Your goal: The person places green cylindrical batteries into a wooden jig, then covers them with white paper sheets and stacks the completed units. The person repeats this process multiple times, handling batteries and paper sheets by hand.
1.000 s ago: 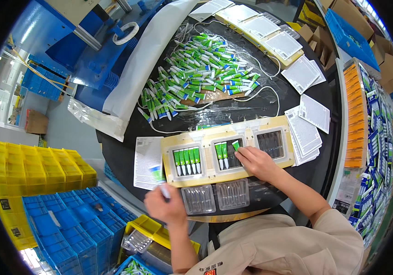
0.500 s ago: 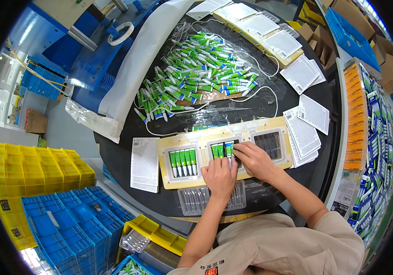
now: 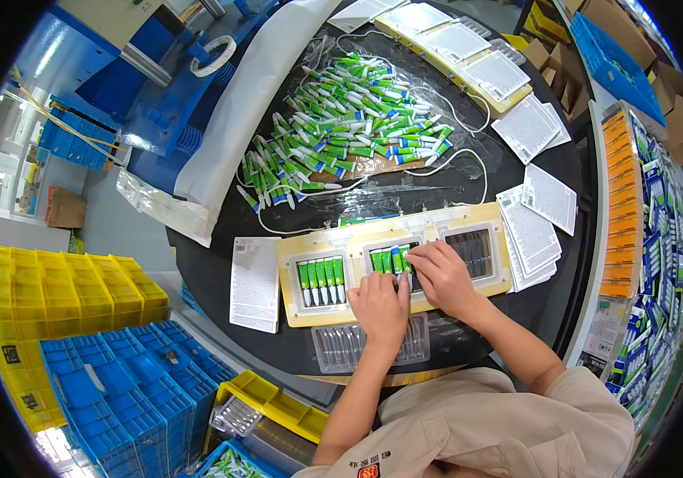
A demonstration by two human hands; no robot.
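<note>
- Head view: your left hand (image 3: pixel 379 309) lies over the near edge of the yellow frame (image 3: pixel 321 318) at its middle window, fingers partly curled; you can't tell whether they pinch anything.
- Your right hand (image 3: pixel 443 275) reaches over the frame's middle window from its right, fingers bent, tips at the rightmost tube (image 3: pixel 404 252); whether they grip or only touch it is unclear.
- Green tubes (image 3: pixel 377 261) stand side by side in the frame's middle window, your hands hiding their lower ends.
- Five tubes (image 3: pixel 321 279) fill the frame's left window; a clear blister tray (image 3: pixel 469 253) sits in its right one.
- Beyond the frame lies a heap of tubes (image 3: pixel 349 119), with a white cable (image 3: pixel 485 177) running between.
- One printed card (image 3: pixel 254 284) lies left of the frame, more cards (image 3: pixel 528 231) right.
- On the frame's near side, your left wrist partly covers clear trays (image 3: pixel 333 348).
</note>
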